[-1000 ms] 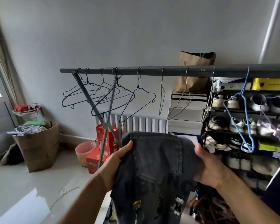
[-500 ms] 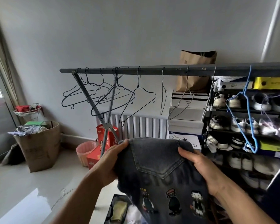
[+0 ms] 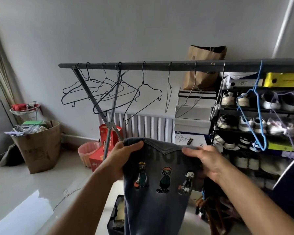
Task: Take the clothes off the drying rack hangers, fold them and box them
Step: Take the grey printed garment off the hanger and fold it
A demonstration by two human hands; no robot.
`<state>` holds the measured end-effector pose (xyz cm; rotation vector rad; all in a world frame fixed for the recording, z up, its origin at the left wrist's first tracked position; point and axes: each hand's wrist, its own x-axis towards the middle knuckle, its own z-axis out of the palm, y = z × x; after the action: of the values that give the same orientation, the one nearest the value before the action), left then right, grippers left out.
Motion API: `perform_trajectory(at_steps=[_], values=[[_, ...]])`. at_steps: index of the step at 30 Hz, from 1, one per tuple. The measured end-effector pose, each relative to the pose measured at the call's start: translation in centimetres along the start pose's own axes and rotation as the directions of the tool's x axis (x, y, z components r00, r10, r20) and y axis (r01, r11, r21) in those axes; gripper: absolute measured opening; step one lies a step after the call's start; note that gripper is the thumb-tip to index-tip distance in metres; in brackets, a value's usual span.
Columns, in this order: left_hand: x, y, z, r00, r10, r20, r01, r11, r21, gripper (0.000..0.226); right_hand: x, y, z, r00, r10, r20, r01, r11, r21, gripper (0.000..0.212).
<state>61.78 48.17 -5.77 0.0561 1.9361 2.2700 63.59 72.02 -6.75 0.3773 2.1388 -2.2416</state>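
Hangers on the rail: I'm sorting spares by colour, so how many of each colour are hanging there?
Dark wire hangers: 6 (they overlap; counted by hooks)
Silver wire hangers: 3
Blue hanger: 1
Purple hanger: 1
Total: 11

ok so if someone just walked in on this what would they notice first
Front and centre, the dark denim garment with three cartoon figures on it, held up by its top edge in the left hand and the right hand. Behind it runs the drying rack bar, strung with empty wire hangers and one blue hanger at the right. The packed shoe rack fills the right side.
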Motion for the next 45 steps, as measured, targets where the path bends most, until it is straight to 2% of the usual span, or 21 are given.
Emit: perform_trajectory(at_steps=[2,4,7,9,11,12,14,18,20,22,26,29,31,33,34,37,38,40,42,43,45], values=[[0.4,0.4,0.2,0.998,-0.017,-0.054,0.018,0.999,0.035,0.013,0.6,0.6,-0.1,0.995,-0.071,-0.070,0.072,0.997,0.012,0.106],[1.0,0.6,0.2,0.996,-0.051,-0.070,0.050,0.999,-0.009,0.012,0.3,0.4,0.2,0.995,-0.098,-0.008,0.098,0.995,0.025,0.112],[1.4,0.9,-0.3,0.996,-0.084,-0.023,0.081,0.991,-0.104,0.012,-0.6,0.2,0.4,0.968,-0.166,0.187,0.190,0.974,-0.121,0.085],[1.2,0.7,-1.0,0.994,-0.049,0.098,0.064,0.985,-0.160,0.024,-0.3,0.1,0.4,0.957,-0.243,0.161,0.255,0.965,-0.063,0.069],[0.6,0.1,-1.4,0.974,0.004,0.227,0.019,0.995,-0.095,0.041,0.0,-0.2,0.7,0.952,-0.287,0.112,0.283,0.958,0.049,0.055],[0.6,-0.2,-1.5,0.976,0.016,0.219,-0.013,1.000,-0.016,0.047,0.0,-0.5,0.7,0.949,-0.301,0.096,0.295,0.953,0.068,0.050],[0.8,-0.4,-1.5,0.996,0.043,0.075,-0.049,0.995,0.085,0.049,0.2,-0.8,0.7,0.952,-0.300,0.068,0.299,0.954,0.019,0.042],[1.1,0.1,-1.3,0.990,0.129,-0.056,-0.124,0.989,0.085,0.030,0.6,-0.9,0.5,0.934,-0.357,0.008,0.353,0.921,-0.164,0.022],[1.3,0.2,-1.2,0.981,0.148,-0.122,-0.143,0.988,0.051,0.039,0.9,-0.6,0.2,0.926,-0.376,-0.012,0.363,0.900,-0.242,0.016],[1.6,-0.1,-1.2,0.984,0.143,-0.104,-0.144,0.990,-0.002,0.062,1.1,-0.6,-0.1,0.936,-0.350,-0.025,0.333,0.909,-0.252,0.020],[1.1,-0.1,-0.8,0.990,0.140,-0.031,-0.140,0.990,-0.019,0.032,0.7,-0.7,-1.4,0.972,-0.167,0.163,0.185,0.978,-0.100,0.057],[1.2,-0.1,-1.3,0.983,0.157,0.091,-0.168,0.978,0.127,0.046,0.7,-0.4,-1.8,0.963,-0.121,0.241,0.188,0.941,-0.281,0.065],[1.0,0.1,-1.8,0.972,0.134,0.195,-0.210,0.871,0.445,0.065,0.7,-0.3,-1.6,0.964,-0.152,0.219,0.236,0.868,-0.437,0.056],[0.7,0.4,-2.0,0.967,0.108,0.232,-0.244,0.658,0.712,0.062,0.4,-0.3,-1.4,0.963,-0.187,0.196,0.265,0.799,-0.540,0.041],[0.6,0.6,-2.0,0.964,0.114,0.241,-0.262,0.571,0.778,0.053,0.2,-0.3,-1.3,0.959,-0.213,0.187,0.283,0.763,-0.581,0.034],[0.6,0.7,-2.3,0.948,0.192,0.255,-0.314,0.414,0.855,0.018,-0.1,-0.3,-1.2,0.942,-0.286,0.177,0.329,0.671,-0.664,0.012],[0.5,0.7,-2.3,0.942,0.216,0.256,-0.321,0.366,0.873,0.013,-0.1,-0.3,-1.2,0.935,-0.305,0.178,0.342,0.653,-0.675,0.005],[0.7,0.7,-2.6,0.936,0.243,0.255,-0.326,0.320,0.890,0.020,-0.3,-0.3,-1.2,0.926,-0.335,0.173,0.359,0.644,-0.675,0.009],[0.9,0.7,-3.0,0.937,0.252,0.241,-0.321,0.353,0.879,0.021,-0.4,-0.6,-1.4,0.924,-0.351,0.152,0.360,0.662,-0.657,0.008],[1.0,0.6,-3.2,0.944,0.239,0.227,-0.311,0.420,0.853,0.020,-0.5,-0.7,-1.5,0.925,-0.352,0.146,0.359,0.679,-0.640,0.007],[1.2,0.5,-3.6,0.960,0.204,0.191,-0.278,0.652,0.705,0.023,-0.3,-0.9,-2.0,0.929,-0.336,0.152,0.365,0.776,-0.515,0.015]])
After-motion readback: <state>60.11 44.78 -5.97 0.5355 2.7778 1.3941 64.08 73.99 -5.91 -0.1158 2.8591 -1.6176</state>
